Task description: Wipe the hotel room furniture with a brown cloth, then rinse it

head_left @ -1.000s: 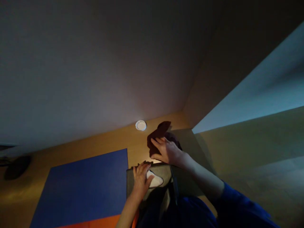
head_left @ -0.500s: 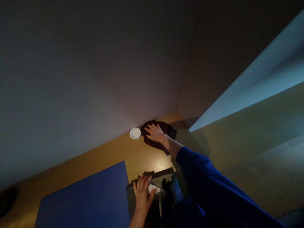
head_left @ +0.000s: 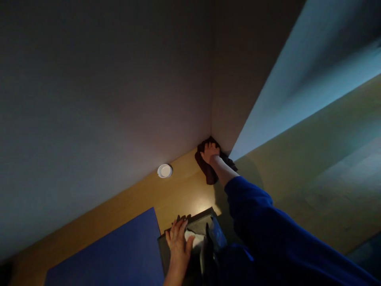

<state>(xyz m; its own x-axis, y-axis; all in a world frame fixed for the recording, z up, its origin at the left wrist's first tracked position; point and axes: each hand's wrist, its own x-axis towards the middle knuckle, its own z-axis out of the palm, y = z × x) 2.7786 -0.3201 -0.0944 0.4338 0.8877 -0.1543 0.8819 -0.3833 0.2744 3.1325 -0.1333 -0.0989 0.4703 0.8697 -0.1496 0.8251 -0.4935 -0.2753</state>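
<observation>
The right hand (head_left: 210,151) has slid the dark cloth (head_left: 208,174) into the far corner, palm flat on it; the left hand (head_left: 177,242) lies flat on the dark box (head_left: 205,222).

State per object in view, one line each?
right hand: flat on the dark cloth, arm outstretched
dark cloth: crumpled, pressed into the wall corner
left hand: flat on the dark box
dark box: top slot shows white tissue
white dish: upright by the wall, untouched
blue mat: lying flat
</observation>
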